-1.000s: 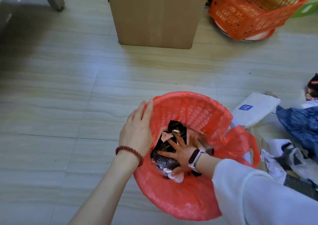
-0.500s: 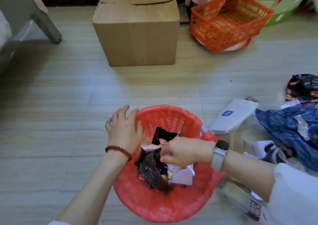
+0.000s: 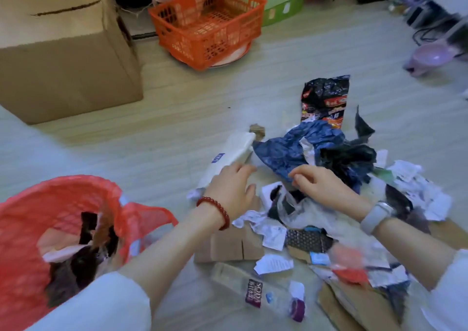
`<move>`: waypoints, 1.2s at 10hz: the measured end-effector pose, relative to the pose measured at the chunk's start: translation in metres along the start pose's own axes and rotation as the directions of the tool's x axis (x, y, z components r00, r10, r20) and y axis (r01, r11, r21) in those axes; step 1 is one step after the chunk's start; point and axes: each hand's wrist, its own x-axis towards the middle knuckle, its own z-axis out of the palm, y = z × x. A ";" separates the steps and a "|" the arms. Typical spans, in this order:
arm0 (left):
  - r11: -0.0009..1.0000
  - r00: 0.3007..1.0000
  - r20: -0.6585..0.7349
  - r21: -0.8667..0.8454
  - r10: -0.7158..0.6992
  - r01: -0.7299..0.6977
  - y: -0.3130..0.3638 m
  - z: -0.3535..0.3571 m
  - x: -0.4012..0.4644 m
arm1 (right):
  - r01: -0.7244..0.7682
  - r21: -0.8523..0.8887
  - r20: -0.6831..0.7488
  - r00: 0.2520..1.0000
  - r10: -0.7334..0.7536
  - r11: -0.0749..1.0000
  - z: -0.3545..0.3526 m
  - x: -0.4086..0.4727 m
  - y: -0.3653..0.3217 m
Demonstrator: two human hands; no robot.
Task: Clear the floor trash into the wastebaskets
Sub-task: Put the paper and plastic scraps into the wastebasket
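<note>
Red plastic film lines the mesh wastebasket, which is seen left of the left hand and already holds dark crumpled wrappers. Both hands are held over the floor trash; the left hand is relaxed above a white flat packet, gripping nothing. The right hand has loosely curled fingers at the edge of a blue crinkled wrapper; whether it is pinched cannot be told. A gather is judged to be in hand. Light papers are best bunched inside the wrapper so one lift carries several. A clear ribbed bottle and flat cardboard, nearer than the hands, should be taken separately.
</note>
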 end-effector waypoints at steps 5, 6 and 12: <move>0.870 0.860 0.133 0.061 -0.492 0.489 0.057 0.249 0.014 | 0.033 -0.507 0.130 0.991 0.039 0.861 0.058 -0.047 0.216; 0.823 0.850 0.238 0.466 -0.471 0.325 0.051 0.236 0.013 | 0.032 -0.584 0.092 0.995 0.027 0.811 0.064 -0.043 0.219; 0.923 0.970 0.134 -0.304 -0.203 0.235 0.048 0.188 0.026 | -0.001 0.668 -0.488 0.755 0.438 0.745 -0.053 -0.100 0.171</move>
